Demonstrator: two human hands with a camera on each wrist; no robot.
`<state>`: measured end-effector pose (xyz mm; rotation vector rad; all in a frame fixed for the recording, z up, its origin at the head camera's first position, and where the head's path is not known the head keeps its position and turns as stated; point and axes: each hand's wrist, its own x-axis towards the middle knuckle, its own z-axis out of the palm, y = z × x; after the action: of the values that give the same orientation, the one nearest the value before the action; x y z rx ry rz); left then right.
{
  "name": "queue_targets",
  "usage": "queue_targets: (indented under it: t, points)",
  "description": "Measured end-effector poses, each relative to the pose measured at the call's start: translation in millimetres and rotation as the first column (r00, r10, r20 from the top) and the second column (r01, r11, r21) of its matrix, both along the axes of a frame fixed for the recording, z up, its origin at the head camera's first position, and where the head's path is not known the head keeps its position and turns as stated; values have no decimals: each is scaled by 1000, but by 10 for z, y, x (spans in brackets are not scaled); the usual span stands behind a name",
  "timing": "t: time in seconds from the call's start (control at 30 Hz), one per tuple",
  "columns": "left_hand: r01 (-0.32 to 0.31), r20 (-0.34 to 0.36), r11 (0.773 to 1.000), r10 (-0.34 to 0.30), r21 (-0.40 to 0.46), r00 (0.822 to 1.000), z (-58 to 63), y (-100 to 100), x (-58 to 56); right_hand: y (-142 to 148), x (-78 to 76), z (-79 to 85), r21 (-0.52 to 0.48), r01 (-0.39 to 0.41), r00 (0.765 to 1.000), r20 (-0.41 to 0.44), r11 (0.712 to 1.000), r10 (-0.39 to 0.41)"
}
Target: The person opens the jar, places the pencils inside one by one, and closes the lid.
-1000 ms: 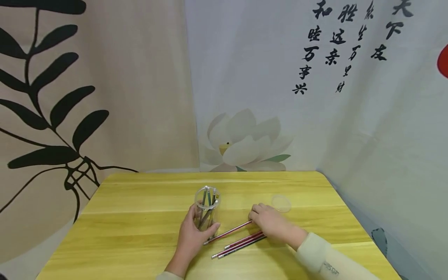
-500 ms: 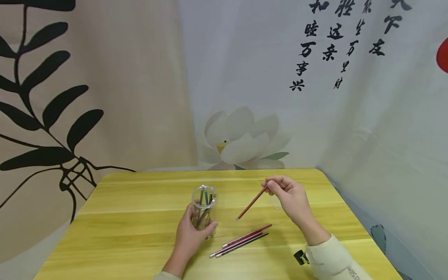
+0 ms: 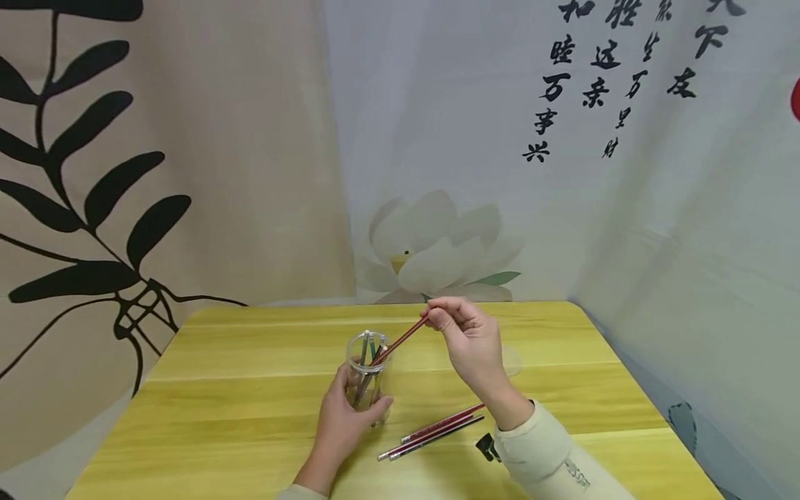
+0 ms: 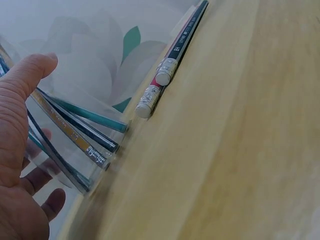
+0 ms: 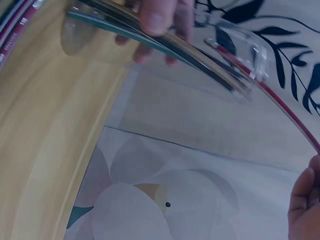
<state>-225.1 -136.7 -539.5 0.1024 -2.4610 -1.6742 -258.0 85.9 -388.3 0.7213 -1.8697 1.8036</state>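
My left hand (image 3: 348,417) grips a clear plastic jar (image 3: 359,369), thumb on one side and fingers around the other. Several pencils (image 4: 75,130) stand inside it, teal, dark and yellow among them. Above and to the right, my right hand (image 3: 465,340) pinches a red pencil (image 3: 406,338) near its upper end. That pencil slants down to the left. In the right wrist view the red pencil (image 5: 285,102) passes through the jar's mouth, its far end inside the clear wall. Several more pencils (image 3: 431,434), red and dark, lie side by side on the table below.
A thin clear round disc (image 3: 511,360) lies on the wooden table (image 3: 250,403), partly behind the right wrist. A small black piece (image 3: 486,448) sits at the right sleeve. Behind the table's back edge hangs a printed cloth (image 3: 437,139).
My right hand has lifted the red pencil off the table, turned it, and brought it left so its lower end enters the jar. The left hand keeps holding the jar in place.
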Motion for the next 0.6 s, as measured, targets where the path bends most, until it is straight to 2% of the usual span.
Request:
queue_targets:
  t: [0.07,0.17,0.3,0.47,0.6]
  points:
    - [-1,0,1000,1,0,1000,-5,-2,-2,-45,-6,-37,35,19,1000,-19,999,-18]
    - [-2,3,1000,2,3,1000,-16,5,-6,-35,-21,-32,25,44,998,-54,999,-42]
    - [-3,3,1000,3,1,1000,-17,10,-8,73,-68,43,-43,79,994,-75,996,-82]
    - [-3,-4,1000,3,1,1000,-18,0,-5,233,-114,131,-142,120,991,-49,983,-128]
    - [-4,-14,1000,4,2,1000,-23,-11,-16,291,-129,180,-156,136,987,-58,978,-147]
